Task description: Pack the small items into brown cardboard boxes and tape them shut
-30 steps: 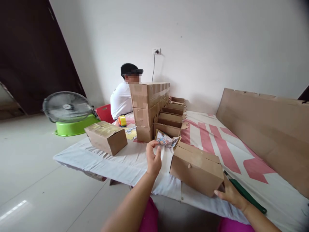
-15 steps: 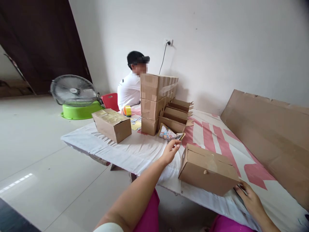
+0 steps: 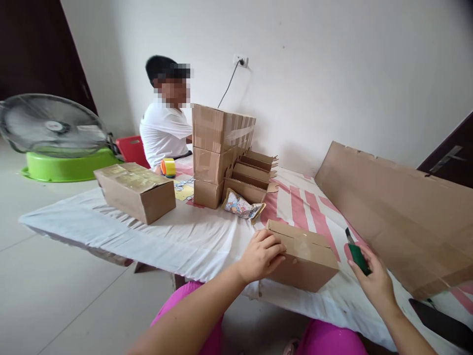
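In front of me a closed cardboard box (image 3: 305,266) lies at the near edge of the table, with tape on its top. My left hand (image 3: 261,254) grips its left end, fingers curled over the top edge. Just right of the box, my right hand (image 3: 375,276) is closed around a green-handled utility knife (image 3: 359,259), its blade out and pointing up and away from me. A shiny printed packet (image 3: 242,204) lies beyond my left hand, against the open boxes.
A stack of taped boxes (image 3: 208,165) stands mid-table beside open boxes (image 3: 246,190). Another box (image 3: 138,192) and a tape roll (image 3: 168,167) are at left. A cardboard sheet (image 3: 391,212) leans at right. A person in white (image 3: 162,130) sits beyond; a fan (image 3: 55,125) stands left.
My left hand has moved from beside the packet onto the box's left end. My right hand has come away from the box's right end and rises, showing the knife. The view has shifted rightward.
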Tool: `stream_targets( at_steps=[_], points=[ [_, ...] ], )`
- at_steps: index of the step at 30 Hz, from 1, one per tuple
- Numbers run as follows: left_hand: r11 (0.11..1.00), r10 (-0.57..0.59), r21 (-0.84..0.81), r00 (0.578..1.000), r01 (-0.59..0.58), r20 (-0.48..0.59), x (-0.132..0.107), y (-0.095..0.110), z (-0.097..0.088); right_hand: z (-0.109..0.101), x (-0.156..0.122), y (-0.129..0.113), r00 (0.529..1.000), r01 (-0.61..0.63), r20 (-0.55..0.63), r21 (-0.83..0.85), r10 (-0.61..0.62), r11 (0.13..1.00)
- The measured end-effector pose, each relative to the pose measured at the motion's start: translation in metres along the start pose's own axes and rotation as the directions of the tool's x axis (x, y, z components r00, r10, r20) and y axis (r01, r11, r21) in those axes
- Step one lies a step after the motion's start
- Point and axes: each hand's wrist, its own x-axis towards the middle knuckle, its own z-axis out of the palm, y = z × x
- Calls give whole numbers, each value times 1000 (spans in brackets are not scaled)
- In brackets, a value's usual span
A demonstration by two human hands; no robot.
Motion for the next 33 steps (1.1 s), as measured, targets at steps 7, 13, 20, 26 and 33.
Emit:
stream_targets(
  at_steps=[7, 13, 20, 26, 33],
  points=[
    [996, 67, 65, 998, -65, -20, -2, -1, -4, -33, 43, -116, 756, 485, 459, 84, -466, 870],
    [988, 135, 89, 989, -130, -53, -8, 5, -8, -21, 50, -174, 572, 588, 617, 151, -540, 795],
    [989, 137, 67, 989, -133, -54, -15, 7, -10, -15, 42, -196, 513, 766, 614, -13, -600, 642],
    [996, 84, 22, 996, -84, -13, -12, 5, -9, -27, 35, -190, 538, 803, 644, -197, -544, 562],
    [999, 28, -43, 1000, -29, -8, -6, 4, -8, -50, 46, -133, 610, 744, 664, -294, -432, 600]
  ],
)
